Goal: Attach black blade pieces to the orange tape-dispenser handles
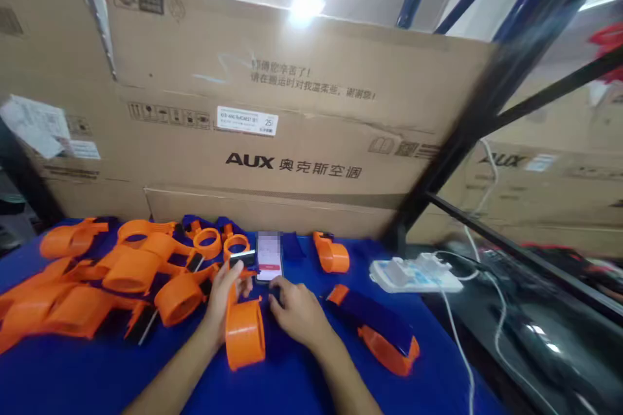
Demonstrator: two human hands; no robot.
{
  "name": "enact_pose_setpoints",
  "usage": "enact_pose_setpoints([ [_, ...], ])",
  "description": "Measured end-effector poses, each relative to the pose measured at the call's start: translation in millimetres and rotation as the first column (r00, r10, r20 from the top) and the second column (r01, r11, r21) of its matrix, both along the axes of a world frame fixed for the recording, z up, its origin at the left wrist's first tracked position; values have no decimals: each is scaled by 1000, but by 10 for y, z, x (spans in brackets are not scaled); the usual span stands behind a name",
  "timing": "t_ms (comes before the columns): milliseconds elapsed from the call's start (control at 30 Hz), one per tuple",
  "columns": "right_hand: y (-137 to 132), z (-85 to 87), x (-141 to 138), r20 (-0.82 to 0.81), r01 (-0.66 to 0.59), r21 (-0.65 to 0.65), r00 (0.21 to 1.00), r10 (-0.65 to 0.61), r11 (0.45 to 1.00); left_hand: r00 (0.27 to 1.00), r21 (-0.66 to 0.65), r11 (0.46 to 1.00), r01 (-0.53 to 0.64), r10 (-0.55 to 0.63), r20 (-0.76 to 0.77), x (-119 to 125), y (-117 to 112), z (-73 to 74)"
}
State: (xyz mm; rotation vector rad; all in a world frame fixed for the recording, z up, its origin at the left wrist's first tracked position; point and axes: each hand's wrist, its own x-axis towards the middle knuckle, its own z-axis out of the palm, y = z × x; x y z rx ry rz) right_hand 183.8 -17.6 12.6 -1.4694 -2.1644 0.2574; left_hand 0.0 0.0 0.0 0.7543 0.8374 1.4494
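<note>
My left hand (pixel 224 295) is closed around the arm of an orange tape dispenser (pixel 244 335). Its round ring hangs down toward me, and a black end with a pale toothed strip sticks out above the fingers. My right hand (pixel 298 312) rests low over the blue surface, its thumb and index finger apart and nothing held between them. Its index fingertip is at the lower edge of a phone (pixel 269 259), which lies with its screen lit. I cannot tell whether the finger touches it.
Several orange tape dispensers (pixel 131 269) are heaped at the left on a blue-covered table (pixel 160 376). To the right lie one more dispenser (pixel 333 254) and one with a dark blue strip (pixel 384 331). A white power strip (pixel 416 274) trails cables. Cardboard (pixel 302 142) stands behind.
</note>
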Motion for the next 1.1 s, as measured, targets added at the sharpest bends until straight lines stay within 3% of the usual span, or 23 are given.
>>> enact_pose_setpoints([
  [200, 63, 112, 8, -104, -11, 73, 994, 18, 997, 996, -11, 998, -61, 60, -69, 27, 12, -97],
  [333, 42, 121, -17, -270, -120, 172, 949, 164, 978, 989, 30, 999, -25, 29, -147, 19, -10, -83],
  [467, 35, 58, -35, -311, -96, 251, 934, 174, 963, 974, 77, 996, 52, -33, -222, 41, -76, -9],
  [700, 46, -104, -63, -195, -102, 369, 963, 184, 924, 970, 94, 991, 96, -72, -234, 101, -132, 42],
  [1100, 29, -127, -87, -170, -124, 385, 964, 203, 915, 972, 57, 987, 153, -139, -190, 91, -120, 30],
])
